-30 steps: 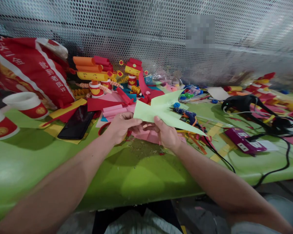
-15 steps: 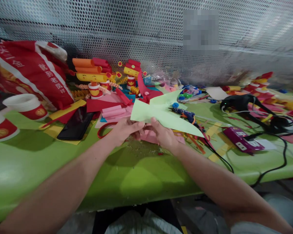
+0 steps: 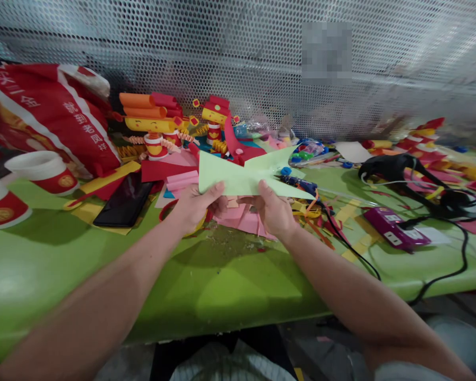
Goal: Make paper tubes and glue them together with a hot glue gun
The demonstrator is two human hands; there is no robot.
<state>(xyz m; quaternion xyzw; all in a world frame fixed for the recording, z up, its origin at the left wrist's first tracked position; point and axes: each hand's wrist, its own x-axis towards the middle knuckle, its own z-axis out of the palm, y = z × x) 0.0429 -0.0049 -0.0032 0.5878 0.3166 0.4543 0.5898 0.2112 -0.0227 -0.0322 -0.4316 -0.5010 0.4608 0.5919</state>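
A pale green sheet of paper [image 3: 238, 177], cut to pointed corners, is held up over the front of the table. My left hand [image 3: 200, 206] pinches its lower left edge, thumb on top and fingers curled beneath. Further right along the same edge, my right hand [image 3: 275, 211] grips it in the same way, thumb on the near face. Below the hands lie pink paper pieces [image 3: 248, 221]. Red-handled scissors [image 3: 166, 210] rest partly hidden by my left hand. Behind the sheet, a glue gun [image 3: 299, 184] with a blue end lies among paper scraps.
At left are two paper cups [image 3: 49, 177], a black phone [image 3: 124, 203] and a red bag [image 3: 59, 116]. Paper figures [image 3: 153, 127] stand at the back. On the right, a purple power strip [image 3: 396, 228] and a black headset-like strap [image 3: 404, 164] lie with trailing cables.
The green sheet has turned and shifted left, its lower edge now nearly level. My hands have moved apart along it, thumbs now lying on its face.
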